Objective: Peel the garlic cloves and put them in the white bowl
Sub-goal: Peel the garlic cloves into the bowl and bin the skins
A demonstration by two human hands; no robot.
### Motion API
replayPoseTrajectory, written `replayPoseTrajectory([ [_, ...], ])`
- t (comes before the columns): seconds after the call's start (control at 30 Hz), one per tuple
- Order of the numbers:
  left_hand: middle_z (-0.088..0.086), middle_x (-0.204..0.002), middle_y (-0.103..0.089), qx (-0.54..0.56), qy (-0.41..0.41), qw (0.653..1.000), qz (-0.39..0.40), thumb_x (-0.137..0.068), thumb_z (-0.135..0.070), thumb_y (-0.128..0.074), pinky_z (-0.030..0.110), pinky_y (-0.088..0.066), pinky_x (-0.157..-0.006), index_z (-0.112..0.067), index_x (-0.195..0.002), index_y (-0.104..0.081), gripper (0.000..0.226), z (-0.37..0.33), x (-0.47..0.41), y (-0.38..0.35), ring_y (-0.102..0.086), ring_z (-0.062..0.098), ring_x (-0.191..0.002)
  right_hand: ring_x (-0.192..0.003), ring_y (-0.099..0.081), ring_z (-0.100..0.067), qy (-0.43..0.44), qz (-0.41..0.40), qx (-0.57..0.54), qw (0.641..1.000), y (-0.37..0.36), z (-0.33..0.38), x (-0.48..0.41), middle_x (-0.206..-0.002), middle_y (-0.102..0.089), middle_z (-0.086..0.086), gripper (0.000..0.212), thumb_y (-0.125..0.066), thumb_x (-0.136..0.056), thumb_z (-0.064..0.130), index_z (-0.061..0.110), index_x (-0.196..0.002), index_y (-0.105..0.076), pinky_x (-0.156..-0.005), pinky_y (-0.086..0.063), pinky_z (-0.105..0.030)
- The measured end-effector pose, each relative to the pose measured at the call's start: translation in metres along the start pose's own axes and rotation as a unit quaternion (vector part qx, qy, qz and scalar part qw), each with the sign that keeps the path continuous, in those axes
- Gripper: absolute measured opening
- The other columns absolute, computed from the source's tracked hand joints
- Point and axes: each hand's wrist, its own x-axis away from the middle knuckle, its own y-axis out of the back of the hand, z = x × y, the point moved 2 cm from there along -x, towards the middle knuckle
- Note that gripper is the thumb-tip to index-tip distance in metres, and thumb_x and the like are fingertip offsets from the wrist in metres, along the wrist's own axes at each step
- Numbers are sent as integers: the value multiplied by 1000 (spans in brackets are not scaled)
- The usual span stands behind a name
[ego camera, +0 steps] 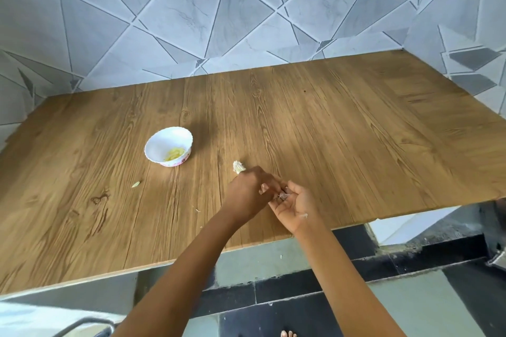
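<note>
Hands meeting above the near middle of the wooden table (328,123), as I see them through the head camera. Left hand (247,194): fingers curled into a fist round a piece of garlic (238,167), whose pale, ragged end sticks out on the far side of the fist. Right hand (297,206): palm turned up, fingers half bent toward the left hand and touching it. Flakes of papery skin (283,196) lie at its fingertips, and another flake clings near the wrist. Whether the fingers pinch the skin or only carry it I cannot tell, since the picture is blurred there.

White bowl (168,145): upright on the table, to the left of the hands and a little farther back, well apart from them. Several yellowish peeled cloves (174,154) lie at its bottom.

Loose pale scrap (135,185): flat on the table, in front of the bowl and left of the hands. A smaller fleck (197,210) lies just beside the left wrist.

Background: grey patterned tiled wall (246,8) behind the table; dark and grey floor tiles (410,309) below its near edge
</note>
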Motion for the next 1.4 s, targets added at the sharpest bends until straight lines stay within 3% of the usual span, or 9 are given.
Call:
replayPoseTrajectory([
  [0.13, -1, -87, -63, 0, 15, 1000, -19, -78, -12, -69, 29, -48, -61, -18, -84, -74, 11, 3, 5, 7, -50, 9, -67, -69, -65, -27, -16, 4, -3, 1000, -7, -8, 2, -73, -68, -21, 36, -34, -101, 15, -6, -86, -60, -68, -57, -32],
  [0.3, 0, -92, -70, 7, 2, 1000, 6, -82, 2, -57, 37, -54, -71, -20, -98, -74, 33, 8, 10, 11, -63, 14, -79, -73, -59, -23, -21, -19, 10, 1000, -12, -14, 5, -66, -66, -16, 32, -36, -100, 13, -3, -81, -57, -72, -50, -31],
  [0.43, -10, -85, -73, 14, 27, 999, -16, -80, 3, -55, 35, -55, -70, -25, -94, -74, 37, 14, 13, 16, -66, 8, -78, -79, -62, -26, -36, -10, 12, 999, -13, -19, 2, -90, -62, -19, 29, -35, -100, 15, -4, -100, -56, -70, -54, -33],
  [0.57, -4, -87, -74, 6, 41, 998, -45, -82, -2, -60, 36, -56, -70, -18, -92, -74, 24, 22, 19, 24, -67, 14, -76, -80, -63, -28, -45, -3, 7, 999, -16, -24, 1, -88, -65, -21, 37, -33, -102, 17, -9, -101, -58, -61, -58, -32],
  [0.7, -7, -85, -73, 0, 80, 993, -88, -83, -5, -61, 35, -57, -67, -21, -88, -74, 22, 40, 30, 37, -65, 11, -73, -81, -63, -29, -53, -10, 2, 999, -23, -33, 3, -77, -67, -20, 38, -33, -102, 17, -9, -90, -59, -63, -58, -33],
  [0.8, -7, -89, -73, -16, 129, 985, -112, -84, -4, -60, 34, -57, -70, -21, -89, -74, 23, 61, 43, 53, -65, 11, -75, -81, -61, -26, -49, -18, 15, 999, -29, -40, 1, -83, -63, -18, 42, -30, -103, 20, -7, -87, -59, -75, -55, -33],
  [0.97, 2, -110, -70, -68, 222, 970, -68, -85, 9, -48, 33, -54, -87, -13, -102, -73, 37, 99, 68, 73, -66, 18, -95, -80, -60, -24, -60, -26, 28, 997, -32, -52, -4, -87, -62, -17, 44, -28, -104, 22, -5, -88, -58, -52, -56, -28],
  [1.13, 13, -112, -65, -111, 145, 983, 2, -83, 14, -45, 37, -52, -87, -4, -109, -70, 40, 100, 78, 57, -63, 29, -100, -80, -60, -24, -63, -25, 47, 997, -35, -62, -4, -83, -63, -17, 44, -27, -104, 22, -4, -86, -58, -53, -56, -28],
  [1.4, 7, -89, -67, -180, 95, 978, 47, -86, -5, -60, 38, -56, -67, -9, -93, -74, 16, 86, 96, 41, -65, 24, -73, -81, -61, -24, -53, -24, 53, 997, -35, -62, -3, -86, -62, -16, 43, -27, -103, 21, -4, -87, -58, -58, -57, -27],
])
